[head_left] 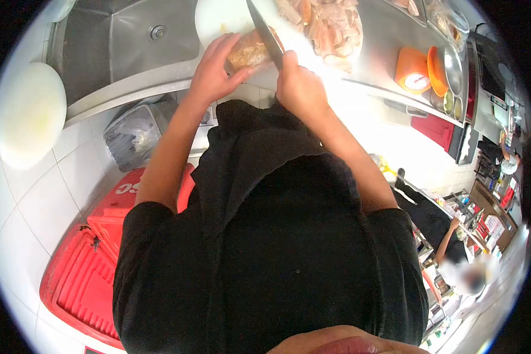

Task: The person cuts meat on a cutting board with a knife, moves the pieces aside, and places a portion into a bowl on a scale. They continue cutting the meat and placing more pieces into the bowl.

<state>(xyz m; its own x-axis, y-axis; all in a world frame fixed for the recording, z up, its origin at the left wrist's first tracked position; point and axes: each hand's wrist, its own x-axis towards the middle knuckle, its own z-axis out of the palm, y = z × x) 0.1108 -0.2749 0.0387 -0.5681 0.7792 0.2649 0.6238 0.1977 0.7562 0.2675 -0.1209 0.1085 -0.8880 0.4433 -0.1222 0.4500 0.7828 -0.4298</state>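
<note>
My right hand (301, 87) is wrapped round the handle of a kitchen knife, its long blade (264, 30) pointing away from me. The blade lies at the right end of a browned block of meat (246, 53). Against the left end of that block my left hand (217, 69) presses, thumb on the near side and fingers on the far side. Beneath is a white cutting board (213, 16). Pale meat slices (334, 28) are heaped to the right of the knife, partly washed out by glare.
A steel sink (141, 53) lies to the left, with a white oval object (32, 115) beyond its corner. An orange kitchen scale (412, 71) and metal bowls (452, 68) stand right. Red crates (82, 283) sit low left. Another person (442, 236) works far right.
</note>
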